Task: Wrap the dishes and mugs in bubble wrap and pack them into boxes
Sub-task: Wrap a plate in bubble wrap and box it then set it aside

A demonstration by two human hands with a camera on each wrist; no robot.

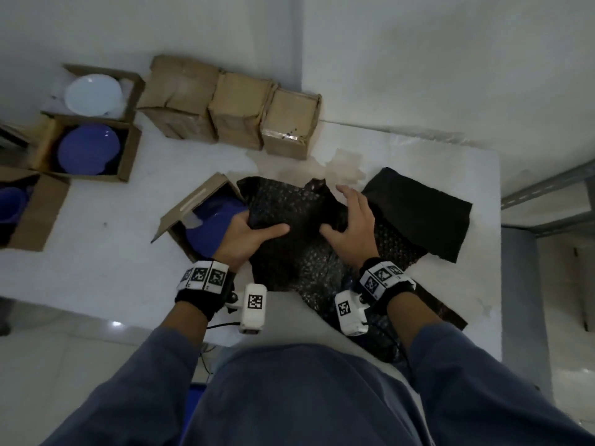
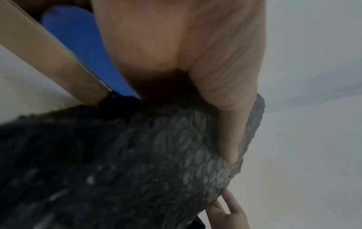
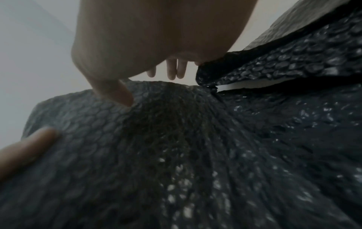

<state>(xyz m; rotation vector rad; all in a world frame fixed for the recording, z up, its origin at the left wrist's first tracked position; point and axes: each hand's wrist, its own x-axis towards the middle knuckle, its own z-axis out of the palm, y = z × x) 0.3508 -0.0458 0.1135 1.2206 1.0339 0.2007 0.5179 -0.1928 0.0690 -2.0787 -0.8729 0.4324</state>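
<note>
A white table (image 1: 96,284) fills most of the space, pushed up against a pale wall (image 1: 418,59); its top is scuffed, with a brownish stain (image 1: 341,165) near the middle. To the right stands a grey metal shelf frame (image 1: 547,201), and pale floor shows beyond the table's edge.

The person stands at the near side in blue sleeves. Black bubble wrap (image 1: 289,246) lies spread in front of them, bunched over something I cannot make out. The left hand (image 1: 249,235) grips the wrap's left side, thumb on top. The right hand (image 1: 352,217) rests on the wrap with thumb pressed in and fingers spread and relaxed, not clamped around anything.

Just left of the wrap sits an open box (image 1: 190,207) holding a blue dish (image 1: 209,226). Three more open boxes line the left edge, one with a white plate (image 1: 93,94), one with a blue plate (image 1: 88,149). Three closed boxes (image 1: 238,107) stand along the wall.
</note>
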